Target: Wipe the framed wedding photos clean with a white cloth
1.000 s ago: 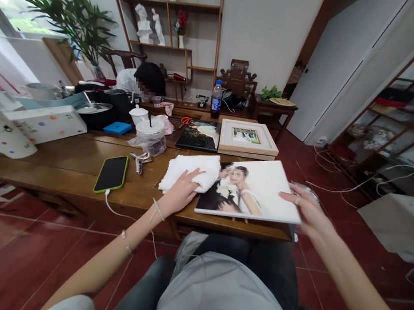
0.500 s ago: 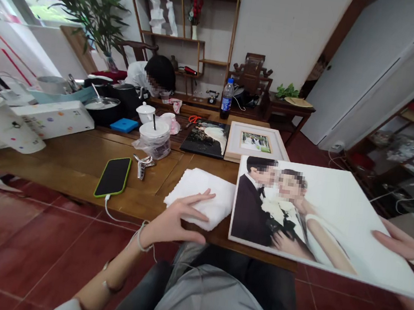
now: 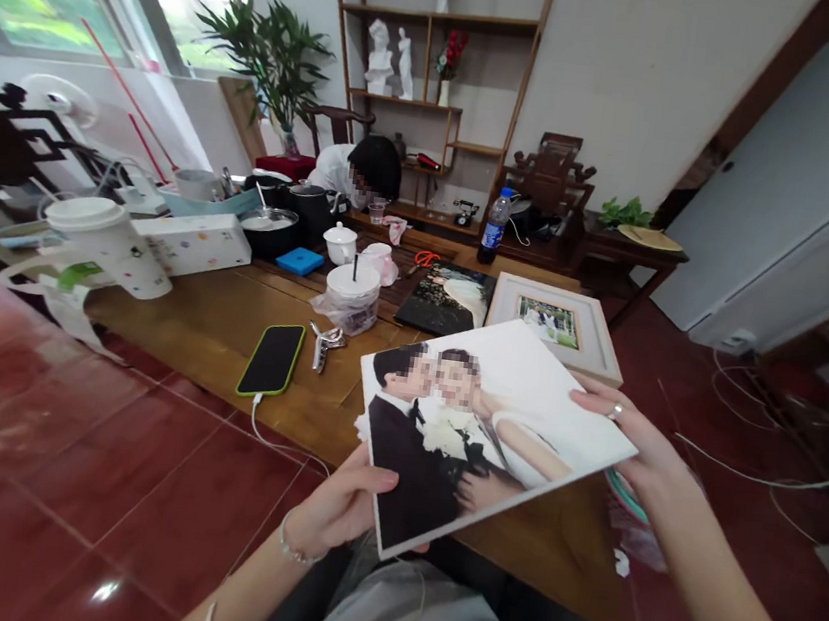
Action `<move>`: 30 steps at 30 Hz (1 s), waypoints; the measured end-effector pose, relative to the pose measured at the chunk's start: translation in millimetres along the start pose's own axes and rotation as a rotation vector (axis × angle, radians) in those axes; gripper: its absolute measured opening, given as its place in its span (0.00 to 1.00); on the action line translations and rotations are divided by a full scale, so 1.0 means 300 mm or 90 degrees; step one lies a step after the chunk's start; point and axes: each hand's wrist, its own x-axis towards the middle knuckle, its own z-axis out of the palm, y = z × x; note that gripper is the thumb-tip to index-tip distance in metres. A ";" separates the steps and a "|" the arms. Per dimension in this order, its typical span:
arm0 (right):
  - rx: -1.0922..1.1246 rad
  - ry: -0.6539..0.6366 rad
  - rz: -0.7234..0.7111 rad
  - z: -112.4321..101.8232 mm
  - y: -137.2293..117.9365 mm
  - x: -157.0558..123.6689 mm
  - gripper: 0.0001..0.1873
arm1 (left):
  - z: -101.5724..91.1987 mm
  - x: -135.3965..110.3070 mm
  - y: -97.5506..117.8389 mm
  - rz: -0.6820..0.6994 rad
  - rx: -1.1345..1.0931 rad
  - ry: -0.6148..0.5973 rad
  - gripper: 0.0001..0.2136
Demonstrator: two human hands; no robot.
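Note:
A flat white-edged photo panel (image 3: 547, 397) with a wedding picture of a couple is held tilted above the table's near edge. My left hand (image 3: 346, 499) grips its lower left edge, thumb on the picture and fingers underneath. At the right edge, my right hand (image 3: 630, 436) pinches it with the thumb on top; its other fingers are mostly hidden below. A sliver of white cloth (image 3: 361, 429) shows at the panel's left side, the rest covered by it. Just behind the panel lie a white-framed photo (image 3: 609, 360) and a dark photo panel (image 3: 423, 301).
On the wooden table (image 3: 187, 313) are a charging phone (image 3: 272, 361), a silver clamp-like item (image 3: 324, 345), a bagged lidded cup (image 3: 352, 293), a tall paper cup (image 3: 116, 249) and a cola bottle (image 3: 494, 228). Orange scissors (image 3: 427, 260) lie farther back. Another person (image 3: 371, 169) leans low behind the table.
The photo panel has come left and tilted, now over the cloth. My left hand, open over the cloth before, has taken hold of its left edge. My right hand moved left with it.

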 end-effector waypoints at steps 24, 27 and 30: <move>0.158 -0.095 -0.238 0.323 0.087 0.156 0.15 | 0.080 0.523 0.153 0.217 0.167 0.212 0.23; 0.214 -0.109 -0.224 0.316 0.050 0.187 0.13 | 0.032 0.534 0.214 0.196 0.166 0.196 0.17; 0.250 -0.099 -0.198 0.289 0.017 0.218 0.12 | -0.019 0.538 0.273 0.166 0.123 0.190 0.10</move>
